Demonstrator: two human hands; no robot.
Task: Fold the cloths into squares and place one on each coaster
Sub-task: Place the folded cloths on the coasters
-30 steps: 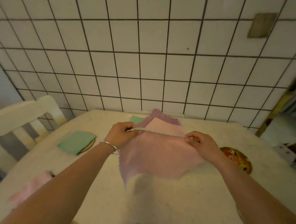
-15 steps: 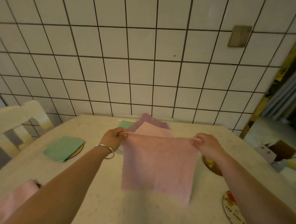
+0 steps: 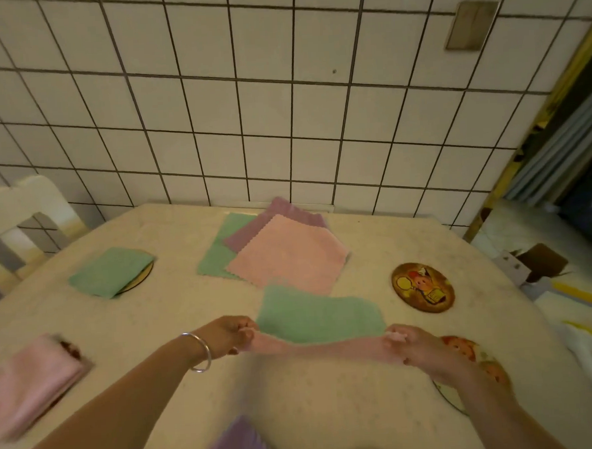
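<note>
1. Since the earlier frame you have drawn the pink cloth (image 3: 323, 348) off the far stack (image 3: 285, 250) toward yourself.
2. Your left hand (image 3: 230, 334) and right hand (image 3: 405, 344) each pinch one end of it, keeping it taut, likely to line up the fold.
3. It hangs just above the table (image 3: 331, 404), over the near edge of a loose green cloth (image 3: 318, 314).
4. Bare table lies near you for folding.
5. Two coasters on the left already carry folded cloths; the coaster (image 3: 423, 286) on the right is free, and another sits under your right wrist.
</note>
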